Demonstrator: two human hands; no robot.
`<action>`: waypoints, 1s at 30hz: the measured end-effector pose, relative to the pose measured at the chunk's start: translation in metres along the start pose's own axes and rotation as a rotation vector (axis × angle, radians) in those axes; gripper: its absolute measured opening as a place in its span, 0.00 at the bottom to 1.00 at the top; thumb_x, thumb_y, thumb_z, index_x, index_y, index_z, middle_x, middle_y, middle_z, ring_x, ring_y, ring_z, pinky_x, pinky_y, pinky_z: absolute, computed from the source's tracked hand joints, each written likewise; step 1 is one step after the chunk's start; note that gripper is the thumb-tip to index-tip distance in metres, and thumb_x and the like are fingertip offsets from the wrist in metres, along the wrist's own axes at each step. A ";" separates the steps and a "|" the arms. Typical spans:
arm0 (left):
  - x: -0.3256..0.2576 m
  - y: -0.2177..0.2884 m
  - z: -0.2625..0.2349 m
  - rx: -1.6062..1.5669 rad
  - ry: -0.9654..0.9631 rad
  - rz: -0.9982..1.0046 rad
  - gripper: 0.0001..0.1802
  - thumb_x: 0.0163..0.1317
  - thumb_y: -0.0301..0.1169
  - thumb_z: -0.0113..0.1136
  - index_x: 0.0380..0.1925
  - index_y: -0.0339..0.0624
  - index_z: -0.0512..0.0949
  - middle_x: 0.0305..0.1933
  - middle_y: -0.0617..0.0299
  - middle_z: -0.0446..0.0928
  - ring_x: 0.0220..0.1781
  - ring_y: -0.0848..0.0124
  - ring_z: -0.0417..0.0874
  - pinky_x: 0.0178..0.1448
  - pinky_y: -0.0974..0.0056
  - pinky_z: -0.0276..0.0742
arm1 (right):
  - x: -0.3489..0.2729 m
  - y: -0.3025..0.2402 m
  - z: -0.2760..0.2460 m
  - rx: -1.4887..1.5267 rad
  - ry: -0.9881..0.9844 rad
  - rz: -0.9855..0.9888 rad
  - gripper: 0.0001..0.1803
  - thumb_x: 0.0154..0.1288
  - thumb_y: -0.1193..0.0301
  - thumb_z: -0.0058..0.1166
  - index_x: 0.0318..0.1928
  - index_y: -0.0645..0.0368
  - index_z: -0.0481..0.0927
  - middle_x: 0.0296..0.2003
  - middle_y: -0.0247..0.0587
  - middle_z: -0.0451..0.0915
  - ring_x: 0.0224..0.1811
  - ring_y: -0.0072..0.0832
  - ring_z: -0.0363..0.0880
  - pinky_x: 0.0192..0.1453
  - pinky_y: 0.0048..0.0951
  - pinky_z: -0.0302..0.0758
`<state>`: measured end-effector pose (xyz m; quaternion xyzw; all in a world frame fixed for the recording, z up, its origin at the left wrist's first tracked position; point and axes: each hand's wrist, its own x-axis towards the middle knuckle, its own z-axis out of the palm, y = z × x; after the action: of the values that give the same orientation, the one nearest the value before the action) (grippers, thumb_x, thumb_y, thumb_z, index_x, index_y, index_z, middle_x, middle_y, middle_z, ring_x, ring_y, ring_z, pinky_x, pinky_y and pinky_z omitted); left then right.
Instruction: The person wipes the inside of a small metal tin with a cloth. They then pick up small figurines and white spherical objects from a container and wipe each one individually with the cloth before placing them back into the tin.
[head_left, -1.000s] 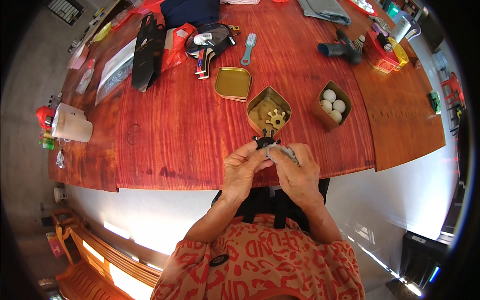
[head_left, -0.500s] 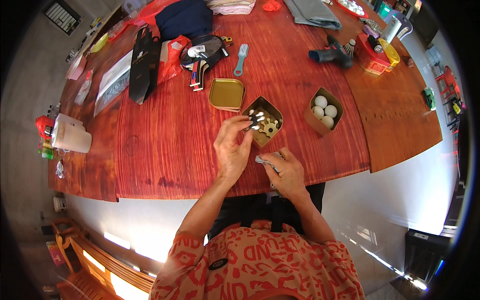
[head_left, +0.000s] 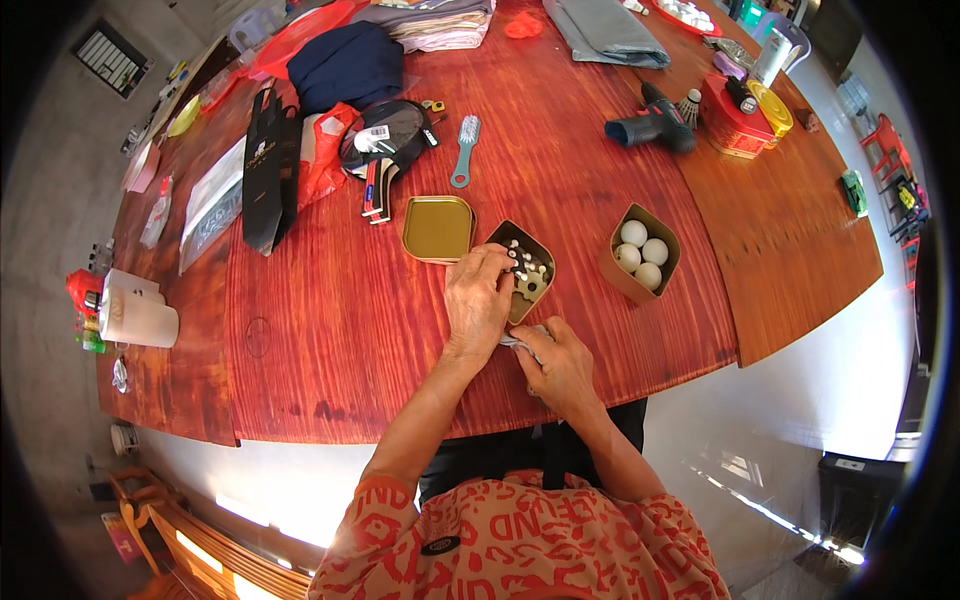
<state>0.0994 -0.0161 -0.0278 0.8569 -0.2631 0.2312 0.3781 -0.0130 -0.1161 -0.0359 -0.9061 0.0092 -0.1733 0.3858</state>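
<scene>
My left hand (head_left: 478, 300) reaches into an open square tin (head_left: 514, 231), its fingertips closed on a small black piece with white knobs (head_left: 518, 258). A pale brass-coloured, gear-shaped piece (head_left: 531, 287) lies inside that tin. Just in front of the tin's near corner, my right hand (head_left: 562, 368) is closed around a crumpled grey cloth (head_left: 522, 338), mostly hidden by the fingers. Left of the tin lies a gold square lid (head_left: 438, 228). On the right stands a second open tin (head_left: 622, 278), holding several white balls (head_left: 648, 275).
Farther back lie a blue-grey brush (head_left: 465, 150), table tennis bats (head_left: 385, 150), a black paper bag (head_left: 270, 180) and a dark drill-shaped tool (head_left: 655, 122). A red tin (head_left: 735, 120) stands at the right, and a whitish pitcher (head_left: 140, 318) stands at the left edge.
My left hand has lowered the black piece with white knobs into the tin. My right hand with the cloth has come closer to the tin's near corner. The whole view has shifted slightly.
</scene>
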 end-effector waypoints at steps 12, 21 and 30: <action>0.005 -0.002 -0.001 -0.025 -0.148 -0.065 0.12 0.45 0.16 0.60 0.32 0.38 0.78 0.43 0.57 0.80 0.46 0.61 0.79 0.52 0.59 0.68 | 0.001 0.013 0.002 0.075 -0.060 0.060 0.15 0.51 0.76 0.61 0.43 0.53 0.82 0.30 0.41 0.71 0.31 0.38 0.77 0.31 0.35 0.74; 0.001 -0.005 -0.017 0.014 -0.182 -0.061 0.17 0.48 0.19 0.63 0.41 0.39 0.80 0.54 0.54 0.75 0.56 0.56 0.73 0.60 0.57 0.66 | 0.003 0.014 0.004 0.117 -0.064 0.047 0.14 0.53 0.76 0.60 0.43 0.54 0.82 0.31 0.42 0.72 0.30 0.39 0.77 0.31 0.36 0.74; -0.012 -0.016 -0.025 -0.089 -0.059 -0.314 0.27 0.50 0.24 0.66 0.52 0.40 0.73 0.56 0.47 0.67 0.60 0.50 0.68 0.60 0.55 0.68 | 0.000 0.017 0.007 0.092 -0.041 0.013 0.13 0.53 0.74 0.59 0.42 0.53 0.82 0.30 0.40 0.72 0.31 0.38 0.77 0.32 0.36 0.74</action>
<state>0.0955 0.0161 -0.0281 0.8763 -0.1470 0.1320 0.4395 -0.0089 -0.1232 -0.0517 -0.8908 -0.0008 -0.1524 0.4282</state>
